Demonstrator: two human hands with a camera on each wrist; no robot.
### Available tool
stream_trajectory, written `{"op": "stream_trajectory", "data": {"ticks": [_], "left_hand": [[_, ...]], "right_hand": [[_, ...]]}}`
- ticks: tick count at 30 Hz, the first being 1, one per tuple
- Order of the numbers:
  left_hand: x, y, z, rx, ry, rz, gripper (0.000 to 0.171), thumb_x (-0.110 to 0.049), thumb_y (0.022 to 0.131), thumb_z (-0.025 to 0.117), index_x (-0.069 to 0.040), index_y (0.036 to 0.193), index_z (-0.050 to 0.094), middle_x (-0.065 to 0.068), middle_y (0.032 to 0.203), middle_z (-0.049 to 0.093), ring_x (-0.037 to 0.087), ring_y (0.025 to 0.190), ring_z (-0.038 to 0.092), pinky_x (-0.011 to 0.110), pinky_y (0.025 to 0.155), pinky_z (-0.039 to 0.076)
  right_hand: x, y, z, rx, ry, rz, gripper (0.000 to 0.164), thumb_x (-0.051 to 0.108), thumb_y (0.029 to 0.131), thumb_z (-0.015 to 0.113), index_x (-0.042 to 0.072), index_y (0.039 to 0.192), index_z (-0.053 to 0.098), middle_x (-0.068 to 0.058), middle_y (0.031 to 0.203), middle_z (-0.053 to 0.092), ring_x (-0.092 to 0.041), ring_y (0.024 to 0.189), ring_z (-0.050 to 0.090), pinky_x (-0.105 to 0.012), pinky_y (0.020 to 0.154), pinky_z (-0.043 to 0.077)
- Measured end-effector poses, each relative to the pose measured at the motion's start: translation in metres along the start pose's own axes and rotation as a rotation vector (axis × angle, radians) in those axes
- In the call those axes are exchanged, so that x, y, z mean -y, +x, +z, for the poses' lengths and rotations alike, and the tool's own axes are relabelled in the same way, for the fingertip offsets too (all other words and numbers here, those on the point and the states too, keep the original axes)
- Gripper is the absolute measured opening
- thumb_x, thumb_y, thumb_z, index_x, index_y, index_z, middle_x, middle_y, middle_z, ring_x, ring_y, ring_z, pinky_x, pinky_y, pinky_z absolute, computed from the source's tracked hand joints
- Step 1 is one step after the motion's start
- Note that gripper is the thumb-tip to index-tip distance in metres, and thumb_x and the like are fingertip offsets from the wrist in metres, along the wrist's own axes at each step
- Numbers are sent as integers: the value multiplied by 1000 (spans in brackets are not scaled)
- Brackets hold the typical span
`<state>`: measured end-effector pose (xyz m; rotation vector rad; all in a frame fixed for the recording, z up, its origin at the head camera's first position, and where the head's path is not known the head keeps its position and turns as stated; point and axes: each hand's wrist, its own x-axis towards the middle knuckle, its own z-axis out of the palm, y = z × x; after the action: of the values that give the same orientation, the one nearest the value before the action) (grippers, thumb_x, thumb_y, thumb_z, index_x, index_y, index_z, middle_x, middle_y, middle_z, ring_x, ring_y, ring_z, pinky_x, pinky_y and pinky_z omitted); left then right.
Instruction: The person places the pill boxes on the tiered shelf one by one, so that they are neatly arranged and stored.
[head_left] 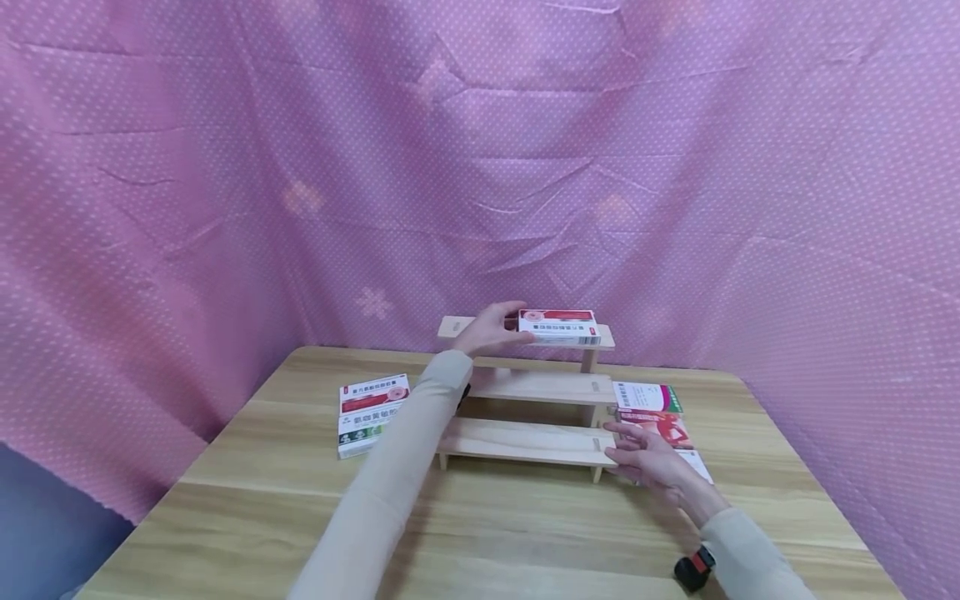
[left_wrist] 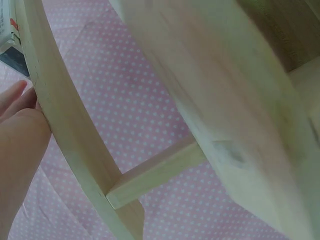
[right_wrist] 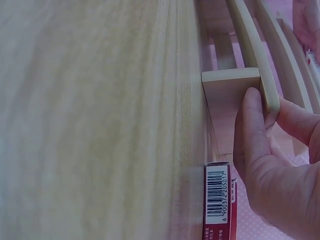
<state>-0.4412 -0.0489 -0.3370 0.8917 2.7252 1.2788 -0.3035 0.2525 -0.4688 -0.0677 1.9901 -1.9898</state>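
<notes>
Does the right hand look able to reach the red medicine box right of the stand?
Likely yes: the right hand is close to the red medicine box, nothing visible between, though it would first have to release the bottom wooden shelf.

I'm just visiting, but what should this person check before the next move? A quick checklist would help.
1. Left hand at the left end of the white-and-red box: ok.
2. Box over the top shelf: ok.
3. Box's full weight on that shelf: cannot tell.
4. Right hand holding the right end of the bottom shelf: ok, fingers below, thumb above.
5. Boxes on the right fully visible: not ok, the right hand covers part.
6. Boxes on the left lying on the table: ok.
</notes>
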Motion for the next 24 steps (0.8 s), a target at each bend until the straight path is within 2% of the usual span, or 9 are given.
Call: {"op": "stream_trajectory", "data": {"ticks": [3, 12, 24], "left_hand": [[-2, 2, 1, 17, 35, -8, 71, -30, 89, 72, -5, 148, 40, 12, 138, 55, 25, 125, 53, 39, 107, 45], [-4, 5, 3, 40, 60, -35, 72, -33, 92, 69, -8, 151, 35, 10, 141, 53, 23, 128, 51, 39, 110, 42], [-6, 6, 3, 62, 70, -51, 78, -37, 92, 67, -4, 153, 29, 12, 146, 49, 26, 133, 48, 40, 112, 41]], "right_hand": [[0, 0, -1, -7, 8, 5, 69, 8, 93, 65, -1, 151, 28, -12, 118, 53, -14, 98, 64, -35, 92, 57], [3, -3, 3, -14, 17, 15, 68, 6, 93, 64, -1, 151, 29, -15, 122, 52, -15, 97, 64, -38, 93, 56], [2, -2, 2, -8, 23, 19, 67, 6, 93, 63, -1, 151, 29, -10, 112, 56, -14, 96, 64, -36, 92, 57]]}}
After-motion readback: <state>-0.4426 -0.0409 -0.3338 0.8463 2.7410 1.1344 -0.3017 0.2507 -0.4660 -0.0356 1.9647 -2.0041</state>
